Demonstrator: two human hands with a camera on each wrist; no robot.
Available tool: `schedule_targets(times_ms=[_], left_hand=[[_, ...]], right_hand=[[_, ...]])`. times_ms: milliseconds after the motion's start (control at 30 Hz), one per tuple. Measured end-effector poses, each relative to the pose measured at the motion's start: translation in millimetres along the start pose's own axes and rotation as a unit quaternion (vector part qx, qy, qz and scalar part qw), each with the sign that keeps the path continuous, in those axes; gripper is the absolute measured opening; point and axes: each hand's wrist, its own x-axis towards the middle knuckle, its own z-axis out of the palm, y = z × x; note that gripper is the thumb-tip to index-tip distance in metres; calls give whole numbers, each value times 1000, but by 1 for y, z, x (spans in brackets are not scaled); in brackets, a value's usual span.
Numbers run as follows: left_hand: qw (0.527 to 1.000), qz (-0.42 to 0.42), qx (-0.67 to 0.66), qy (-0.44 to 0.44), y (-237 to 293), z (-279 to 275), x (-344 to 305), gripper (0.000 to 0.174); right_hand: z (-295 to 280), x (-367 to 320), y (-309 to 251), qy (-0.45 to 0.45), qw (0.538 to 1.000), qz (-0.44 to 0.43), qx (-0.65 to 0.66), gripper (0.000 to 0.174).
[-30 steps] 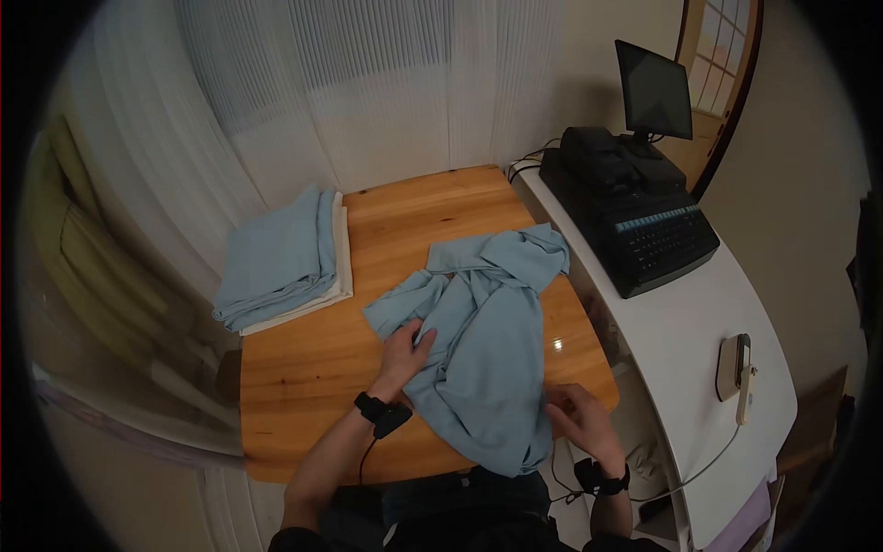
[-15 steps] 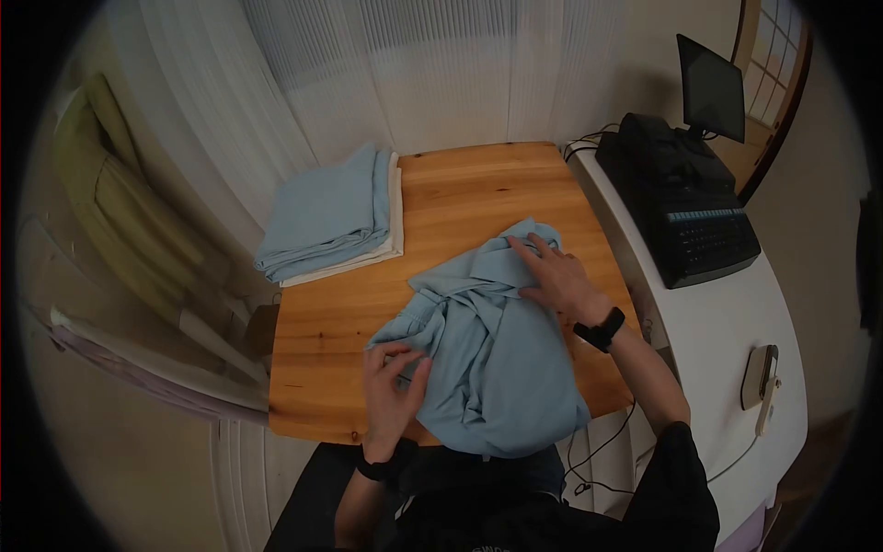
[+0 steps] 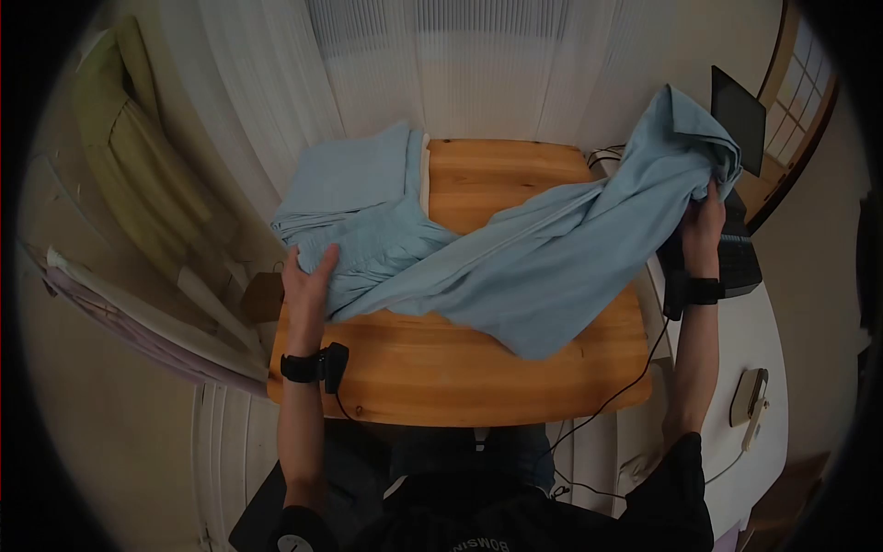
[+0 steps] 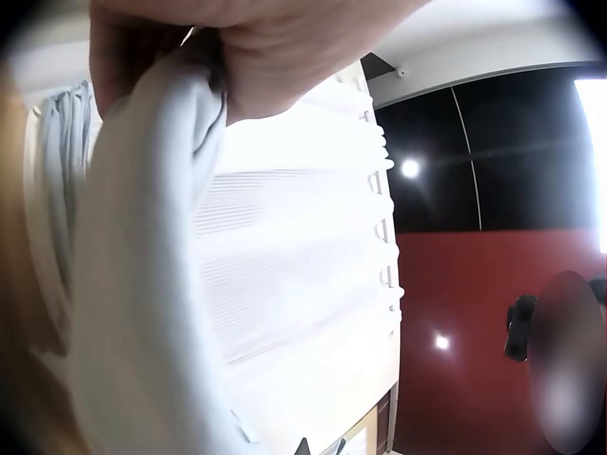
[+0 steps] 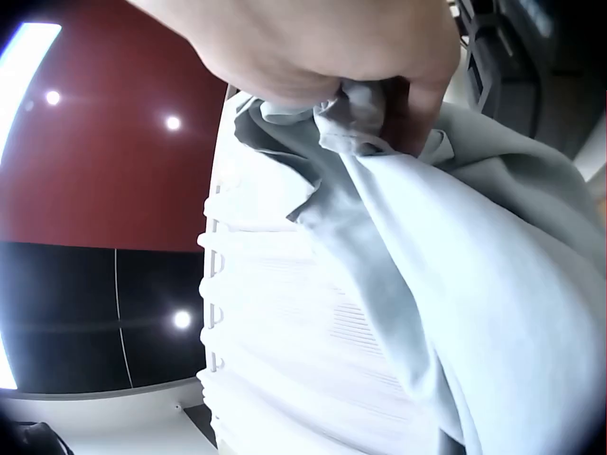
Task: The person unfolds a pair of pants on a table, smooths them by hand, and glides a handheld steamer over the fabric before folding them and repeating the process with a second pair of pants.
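Observation:
A light blue garment [image 3: 552, 248] is stretched slantwise over the wooden table, its right end raised well above the tabletop. My left hand [image 3: 308, 281] grips its gathered, ruched end at the left, in front of the folded stack. In the left wrist view a thick fold of the cloth [image 4: 142, 256] hangs from the fingers of that hand. High on the right, my right hand [image 3: 704, 225] holds the other end. The right wrist view shows bunched fabric [image 5: 356, 118] pinched between thumb and fingers, with the rest draping below.
Folded blue and cream cloths [image 3: 349, 175] lie stacked at the table's back left, partly overlapped by the garment. On the white side desk [image 3: 708, 368] stand a black machine with a keyboard [image 3: 736, 262], a monitor [image 3: 739, 115] and a small corded device [image 3: 750, 400]. A cable [image 3: 635, 373] trails from my right wrist.
The garment lay crumpled on the table near me. Both hands have since taken hold of it; the right lifted its end up and right, while the left moved forward and left with the gathered end.

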Motion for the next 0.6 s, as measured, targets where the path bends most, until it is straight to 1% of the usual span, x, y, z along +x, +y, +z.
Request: schedule_targets(times_ms=[67,100,167,200,233,267,300,333,367,400,433,467,500,533,567,600], left_hand=[[995,-32,-95,3,37,-40,-26,35],[995,-34,-89,6,30,-55,-35,35],[985,-98,-109,91,5,-80,-58,32],[985,-100,-107,96,-7,-86,-70,32],[975,-137,-143,103,-21,-90,-83,32],[962,-175,-179,110,-32,-94,-96,32],[961,-179,-176,114,-40,-97,-108,32],[964,-183,-151,119,-46,-98,-118,32],[967,-185,-126,123,-50,-98,-123,33],[966,-186,-127,125,-49,-100,-127,33],[974,-168,-104,108,-44,-103,-132,36],[982,-149,-81,88,-41,-103,-137,39],[982,-151,-81,81,-42,-102,-140,39],[980,-161,-81,90,-43,-102,-140,40],[978,-169,-79,96,-42,-101,-138,41],[979,-166,-80,85,-38,-97,-138,41]], right_hand=[[-31,9,-10,5,998,2,-58,41],[-37,-3,-14,-15,996,13,-86,41],[-49,-42,-1,-16,992,89,-83,42],[-60,-60,12,-33,976,154,-149,45],[-75,-78,29,-49,950,220,-216,48],[-88,-96,44,-91,914,278,-280,51],[-99,-113,57,-131,869,333,-341,54],[-110,-128,64,-132,868,336,-342,54],[-119,-140,70,-155,856,259,-420,54],[-103,-150,66,-177,832,177,-495,54],[-86,-167,59,-135,869,152,-451,54],[-66,-181,52,-175,831,29,-527,54],[-53,-192,50,-208,775,-95,-589,55],[-40,-203,53,-256,719,-194,-616,60],[-27,-209,55,-317,668,-230,-633,55],[-14,-212,58,-377,611,-264,-644,51]])
